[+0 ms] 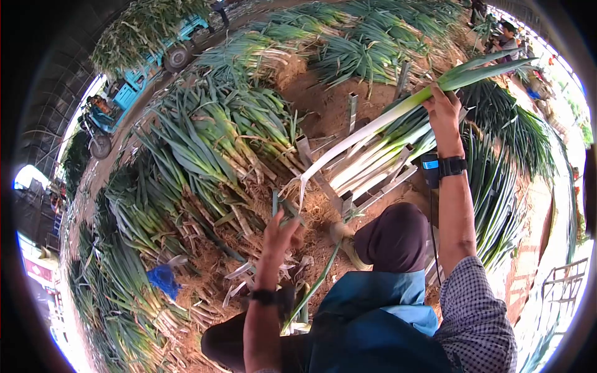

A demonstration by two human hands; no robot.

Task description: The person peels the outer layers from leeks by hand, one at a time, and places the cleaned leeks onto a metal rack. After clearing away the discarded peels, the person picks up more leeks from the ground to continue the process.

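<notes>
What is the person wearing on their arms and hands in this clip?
Both hands are bare, no gloves. The left hand has a black band at the wrist, with the forearm uncovered. The right hand has a black wrist strap carrying a small black device with a blue face; a thin dark cable runs down the forearm. A blue-and-white checked sleeve covers the upper right arm.

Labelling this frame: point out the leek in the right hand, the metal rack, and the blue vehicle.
leek [373, 127], head view, on the white stalk.
right hand [443, 112], head view, on the back of the hand.
metal rack [352, 112], head view, on an upright post.
blue vehicle [134, 87], head view, on its body.
</notes>
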